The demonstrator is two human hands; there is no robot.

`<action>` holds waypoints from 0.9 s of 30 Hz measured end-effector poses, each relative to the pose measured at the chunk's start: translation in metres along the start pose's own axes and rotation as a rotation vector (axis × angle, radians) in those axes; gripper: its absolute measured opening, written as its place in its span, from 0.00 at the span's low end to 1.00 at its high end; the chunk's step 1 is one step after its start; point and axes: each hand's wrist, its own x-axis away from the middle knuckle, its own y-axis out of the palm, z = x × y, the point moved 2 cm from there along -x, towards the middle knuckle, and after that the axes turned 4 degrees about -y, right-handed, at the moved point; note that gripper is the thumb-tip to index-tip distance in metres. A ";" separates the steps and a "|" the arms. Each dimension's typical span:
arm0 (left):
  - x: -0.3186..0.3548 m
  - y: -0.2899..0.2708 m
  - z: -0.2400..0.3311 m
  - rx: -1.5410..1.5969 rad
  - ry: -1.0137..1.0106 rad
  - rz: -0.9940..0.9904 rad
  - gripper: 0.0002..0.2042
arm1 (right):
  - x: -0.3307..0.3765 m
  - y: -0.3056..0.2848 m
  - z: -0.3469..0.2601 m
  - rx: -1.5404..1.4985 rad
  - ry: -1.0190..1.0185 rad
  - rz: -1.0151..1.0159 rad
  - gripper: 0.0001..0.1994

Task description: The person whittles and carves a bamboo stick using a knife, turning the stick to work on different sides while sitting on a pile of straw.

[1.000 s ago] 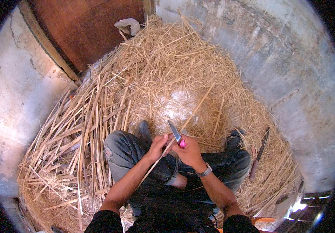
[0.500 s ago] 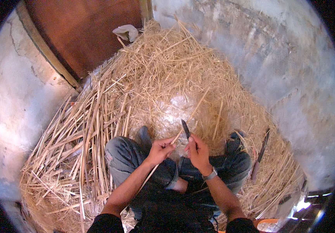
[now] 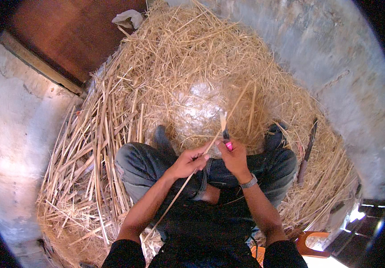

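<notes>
My left hand (image 3: 188,163) is closed round a long, thin bamboo-like strip (image 3: 174,198), which slants from beside my lap up to the far right. In my right hand (image 3: 235,160), closed just beside it, is a small knife (image 3: 226,133) whose blade points away from me. The blade lies against or very close to the strip; whether they touch I cannot tell. Something pink (image 3: 229,146) shows at my right fingers, too small to name. Both hands are above my crossed legs (image 3: 143,167).
Pale shavings (image 3: 188,49) cover the floor ahead and to the right. Many long strips (image 3: 105,143) are heaped at left. A long dark-bladed tool (image 3: 307,152) lies by my right knee. Around stand a brown door (image 3: 63,40), a wall (image 3: 326,49) and an orange plastic object (image 3: 303,243).
My view has tilted slightly downward. The knife blade, dark and tilted left before, now looks lighter and stands closer to the strip. The pink bit has come into sight.
</notes>
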 end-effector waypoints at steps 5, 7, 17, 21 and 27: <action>0.000 0.001 0.001 0.046 0.004 0.029 0.26 | -0.013 -0.007 0.005 -0.135 -0.072 0.136 0.12; -0.002 0.000 0.004 0.083 -0.010 0.024 0.26 | -0.016 -0.012 0.004 -0.337 0.020 0.106 0.12; 0.017 -0.022 0.024 0.905 0.087 0.068 0.23 | -0.024 -0.011 -0.053 0.240 -0.305 -0.111 0.16; 0.020 -0.023 0.020 1.025 0.063 0.105 0.21 | -0.021 0.011 -0.083 0.412 -0.353 -0.199 0.17; 0.027 -0.023 0.022 1.039 0.027 0.098 0.21 | -0.022 0.027 -0.089 0.696 -0.494 -0.214 0.15</action>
